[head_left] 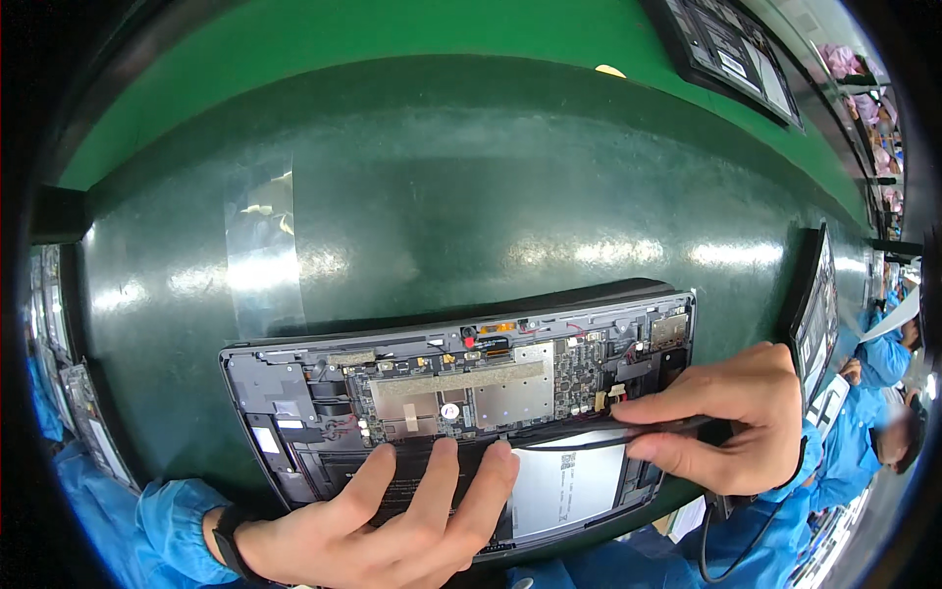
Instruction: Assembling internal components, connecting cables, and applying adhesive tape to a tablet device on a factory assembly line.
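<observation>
A: What is lying in front of the person?

B: An opened tablet point(461, 393), back cover off, flat on the dark green desk point(491, 196) close to the near edge. Its circuit board point(471, 388) with silver shields runs across the upper half, and a dark battery point(432, 481) fills the lower half.

A: And the left hand?

B: The left hand point(392, 520) lies spread and flat, fingers point(437, 476) stretched out on the battery, pressing down and gripping nothing. A dark band sits on that wrist, above a blue sleeve point(137, 530).

A: The right one?

B: The right hand point(731, 412) is closed in a pinch on a thin dark strip point(608, 432), thumb and forefinger at its right end. The strip runs leftward along the upper edge of a light grey sheet point(564, 486) on the tablet's lower right part.

A: Anything else on the desk?

B: A clear piece of film point(263, 245) lies at the upper left, well apart from the tablet. Another device point(814, 324) stands on edge at the right, just beyond the right hand, and a further one point(731, 54) lies at the top right. Other people in blue work at the far right
</observation>
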Available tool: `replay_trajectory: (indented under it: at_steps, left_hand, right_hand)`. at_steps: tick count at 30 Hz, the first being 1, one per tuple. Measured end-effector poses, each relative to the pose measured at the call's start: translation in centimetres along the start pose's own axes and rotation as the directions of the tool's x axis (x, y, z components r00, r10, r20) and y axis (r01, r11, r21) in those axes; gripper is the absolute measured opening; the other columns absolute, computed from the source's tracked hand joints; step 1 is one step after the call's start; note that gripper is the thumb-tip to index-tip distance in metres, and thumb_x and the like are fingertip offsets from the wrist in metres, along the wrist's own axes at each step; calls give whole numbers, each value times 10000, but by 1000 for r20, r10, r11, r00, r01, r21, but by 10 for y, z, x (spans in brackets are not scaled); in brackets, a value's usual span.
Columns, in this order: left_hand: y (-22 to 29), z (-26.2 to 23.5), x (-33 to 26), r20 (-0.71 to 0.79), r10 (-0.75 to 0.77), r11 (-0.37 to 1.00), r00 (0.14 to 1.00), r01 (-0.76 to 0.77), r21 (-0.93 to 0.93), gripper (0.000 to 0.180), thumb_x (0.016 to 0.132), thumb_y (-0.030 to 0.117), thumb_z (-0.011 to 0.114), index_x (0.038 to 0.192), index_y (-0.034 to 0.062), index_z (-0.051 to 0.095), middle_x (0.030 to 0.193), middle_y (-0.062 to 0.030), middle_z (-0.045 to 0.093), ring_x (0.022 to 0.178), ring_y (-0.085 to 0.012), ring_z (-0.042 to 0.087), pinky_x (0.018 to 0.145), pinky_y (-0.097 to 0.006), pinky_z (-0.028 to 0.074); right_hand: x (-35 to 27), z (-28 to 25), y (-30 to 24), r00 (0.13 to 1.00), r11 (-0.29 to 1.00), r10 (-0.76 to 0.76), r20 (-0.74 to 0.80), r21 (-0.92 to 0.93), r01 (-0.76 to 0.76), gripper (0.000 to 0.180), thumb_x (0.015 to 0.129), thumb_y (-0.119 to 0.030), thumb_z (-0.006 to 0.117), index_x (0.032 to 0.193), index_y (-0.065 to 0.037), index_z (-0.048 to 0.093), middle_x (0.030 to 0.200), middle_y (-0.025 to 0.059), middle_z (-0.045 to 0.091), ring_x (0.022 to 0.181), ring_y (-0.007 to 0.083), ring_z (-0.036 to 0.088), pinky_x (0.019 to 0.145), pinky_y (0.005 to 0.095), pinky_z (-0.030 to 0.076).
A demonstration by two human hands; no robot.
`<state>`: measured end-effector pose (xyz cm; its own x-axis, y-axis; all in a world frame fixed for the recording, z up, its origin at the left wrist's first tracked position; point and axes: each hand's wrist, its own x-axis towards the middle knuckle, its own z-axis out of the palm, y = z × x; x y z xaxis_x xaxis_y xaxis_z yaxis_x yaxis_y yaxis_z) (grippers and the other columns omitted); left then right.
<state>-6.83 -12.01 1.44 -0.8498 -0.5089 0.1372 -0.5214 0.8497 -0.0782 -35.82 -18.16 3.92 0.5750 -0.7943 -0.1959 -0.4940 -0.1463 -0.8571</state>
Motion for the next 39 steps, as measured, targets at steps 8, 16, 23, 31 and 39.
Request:
replay_trajectory:
  at_steps: [8, 16, 23, 31, 39]
  left_hand:
    - [-6, 5, -3, -16, 92, 996, 996, -92, -17, 491, 978, 486, 443, 1192, 175, 756, 1229, -7, 664, 1101, -198, 587, 916, -409, 484]
    - [-4, 5, -3, -2, 71, 997, 997, -71, -30, 506, 968, 507, 446, 1194, 178, 757, 1234, -6, 667, 1106, -202, 588, 959, -434, 456]
    - [-2, 5, -3, -48, 8, 997, 999, -11, -71, 381, 945, 371, 462, 1053, 140, 746, 1283, -21, 669, 1080, -165, 618, 925, -417, 454]
    - [1, 3, 2, -32, -22, 1000, 999, 22, -9, 465, 983, 359, 428, 1234, 110, 729, 1336, -38, 652, 1169, -203, 615, 998, -401, 462]
    - [3, 2, 2, -15, -26, 999, 1000, 26, 28, 470, 991, 369, 422, 1238, 115, 730, 1342, -47, 649, 1171, -207, 614, 996, -403, 468]
  right_hand:
    - [2, 11, -9, 993, 994, 108, -40, 1, -109, 158, 838, -51, 758, 988, -9, 733, 731, 71, 699, 472, 154, 608, 459, 282, 461]
    - [5, 10, -8, 980, 973, 197, 3, 118, -196, 103, 863, 7, 719, 934, 69, 760, 662, 114, 713, 568, 166, 717, 543, 239, 542]
    - [4, 11, -10, 966, 921, 257, 18, 298, -251, 99, 906, 27, 693, 988, 57, 740, 693, 107, 720, 569, 143, 709, 543, 252, 541]
    - [2, 14, -10, 954, 902, 298, -28, 334, -272, 107, 922, 35, 663, 996, 56, 738, 693, 106, 714, 570, 149, 719, 521, 235, 545]
    - [0, 19, -3, 958, 890, 285, -42, 382, -249, 114, 901, 17, 690, 1003, 40, 737, 698, 103, 713, 562, 152, 716, 493, 241, 524]
